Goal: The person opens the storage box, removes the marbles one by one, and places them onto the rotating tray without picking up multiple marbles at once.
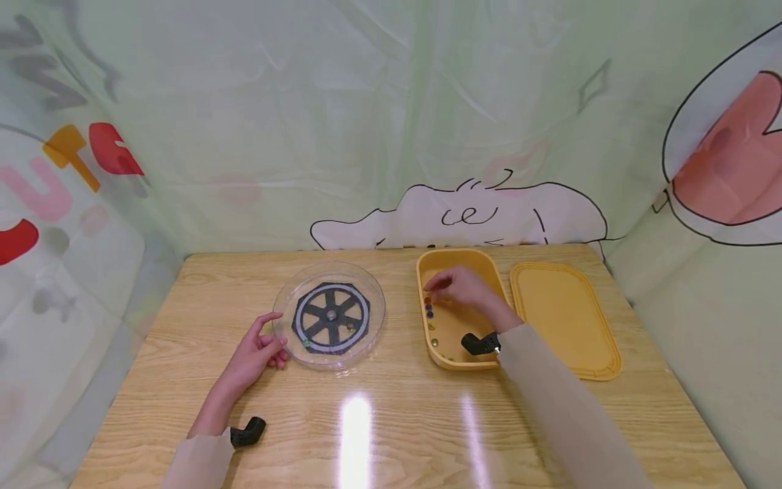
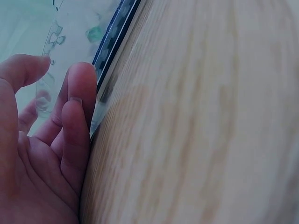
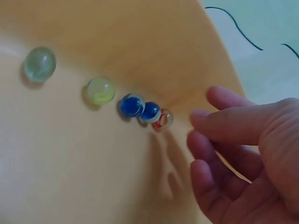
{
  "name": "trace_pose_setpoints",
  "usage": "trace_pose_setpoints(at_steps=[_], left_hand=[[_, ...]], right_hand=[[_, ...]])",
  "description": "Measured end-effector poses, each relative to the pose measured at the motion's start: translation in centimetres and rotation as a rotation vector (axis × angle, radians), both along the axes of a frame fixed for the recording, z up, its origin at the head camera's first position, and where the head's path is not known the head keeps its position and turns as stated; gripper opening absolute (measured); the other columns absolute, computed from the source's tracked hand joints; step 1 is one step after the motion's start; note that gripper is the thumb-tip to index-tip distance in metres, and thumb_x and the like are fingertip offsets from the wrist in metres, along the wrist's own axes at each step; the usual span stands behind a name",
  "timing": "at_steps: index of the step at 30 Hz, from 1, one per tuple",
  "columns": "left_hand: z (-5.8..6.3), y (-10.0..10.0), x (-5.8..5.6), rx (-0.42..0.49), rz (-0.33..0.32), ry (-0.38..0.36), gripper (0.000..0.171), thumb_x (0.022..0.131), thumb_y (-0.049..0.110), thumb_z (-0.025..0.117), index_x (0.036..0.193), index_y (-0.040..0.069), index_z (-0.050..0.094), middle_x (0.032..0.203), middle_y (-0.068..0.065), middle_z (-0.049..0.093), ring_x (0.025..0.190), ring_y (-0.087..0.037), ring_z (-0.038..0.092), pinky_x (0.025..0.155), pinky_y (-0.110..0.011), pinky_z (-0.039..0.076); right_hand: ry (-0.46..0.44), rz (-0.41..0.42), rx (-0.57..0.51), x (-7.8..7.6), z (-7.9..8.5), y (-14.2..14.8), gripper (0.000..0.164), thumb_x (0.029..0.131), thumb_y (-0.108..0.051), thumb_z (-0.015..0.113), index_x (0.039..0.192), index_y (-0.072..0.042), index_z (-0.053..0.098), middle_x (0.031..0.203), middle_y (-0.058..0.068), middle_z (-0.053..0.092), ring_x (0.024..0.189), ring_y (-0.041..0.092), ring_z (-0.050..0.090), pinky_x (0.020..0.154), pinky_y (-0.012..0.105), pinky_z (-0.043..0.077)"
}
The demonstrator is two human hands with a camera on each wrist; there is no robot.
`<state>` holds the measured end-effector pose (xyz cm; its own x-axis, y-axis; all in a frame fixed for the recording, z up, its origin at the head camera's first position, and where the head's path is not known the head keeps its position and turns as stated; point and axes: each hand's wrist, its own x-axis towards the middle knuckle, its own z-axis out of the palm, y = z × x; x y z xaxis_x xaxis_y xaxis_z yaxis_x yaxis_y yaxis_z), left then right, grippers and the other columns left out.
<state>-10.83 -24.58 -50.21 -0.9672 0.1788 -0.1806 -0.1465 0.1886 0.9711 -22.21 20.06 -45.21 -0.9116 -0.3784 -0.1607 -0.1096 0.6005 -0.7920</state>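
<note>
My left hand (image 1: 253, 356) holds the near-left rim of a clear round dish (image 1: 374, 339), thumb and forefinger at the edge, the other fingers curled low beside it. In the dish lies a black-and-white wheel-shaped pattern (image 1: 332, 343) with a few marbles, one of them green (image 2: 95, 33). My right hand (image 1: 461, 288) hovers inside a yellow bin (image 1: 467, 365), fingers loosely bent and nothing seen between them. Near its fingertips in the right wrist view sit a red-and-clear marble (image 3: 163, 120) and two blue marbles (image 3: 132, 105), then a yellowish one (image 3: 100, 91) and a pale green one (image 3: 40, 64).
A flat yellow lid (image 1: 565, 319) lies on the wooden table (image 1: 293, 421) to the right of the bin, under the right forearm's far side. Printed cloth (image 1: 293, 136) hangs along the table's back and sides. Each wrist carries a black camera mount (image 1: 247, 432).
</note>
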Motion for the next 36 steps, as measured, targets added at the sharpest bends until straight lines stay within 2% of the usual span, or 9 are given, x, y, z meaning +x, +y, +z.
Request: trace_pose_setpoints(at_steps=[6, 15, 23, 36], left_hand=[[-0.15, -0.06, -0.02, -0.009, 0.003, -0.006, 0.058, 0.101, 0.013, 0.059, 0.151, 0.013, 0.029, 0.083, -0.018, 0.067, 0.064, -0.023, 0.065, 0.062, -0.028, 0.055], [-0.15, -0.01, -0.08, -0.007, 0.007, -0.011, 0.057, 0.101, 0.013, 0.059, 0.150, 0.014, 0.030, 0.083, -0.018, 0.068, 0.064, -0.023, 0.065, 0.062, -0.029, 0.055], [-0.13, 0.03, 0.01, -0.012, 0.005, -0.004, 0.057, 0.102, 0.011, 0.058, 0.151, 0.013, 0.029, 0.083, -0.018, 0.067, 0.063, -0.023, 0.065, 0.062, -0.028, 0.054], [-0.23, -0.07, 0.04, -0.021, -0.002, 0.019, 0.055, 0.101, 0.013, 0.059, 0.149, 0.012, 0.031, 0.081, -0.014, 0.068, 0.064, -0.023, 0.066, 0.062, -0.028, 0.055]], right_hand=[[-0.035, 0.079, 0.077, 0.01, -0.12, -0.04, 0.013, 0.088, 0.000, 0.072, 0.099, -0.005, 0.077, 0.094, 0.005, 0.074, 0.086, 0.019, 0.061, 0.080, 0.032, 0.049], [-0.046, 0.077, 0.122, -0.08, -0.54, -0.28, 0.013, 0.086, 0.002, 0.073, 0.097, -0.006, 0.076, 0.093, 0.004, 0.072, 0.082, 0.019, 0.058, 0.077, 0.031, 0.049], [0.011, 0.114, 0.159, -0.19, -0.83, -0.48, 0.015, 0.083, 0.005, 0.074, 0.094, -0.004, 0.076, 0.090, 0.005, 0.070, 0.080, 0.019, 0.057, 0.075, 0.031, 0.049], [-0.050, 0.078, 0.150, -0.10, -0.48, -0.34, 0.013, 0.086, -0.003, 0.075, 0.099, -0.005, 0.076, 0.087, 0.002, 0.070, 0.079, 0.017, 0.058, 0.074, 0.028, 0.049]])
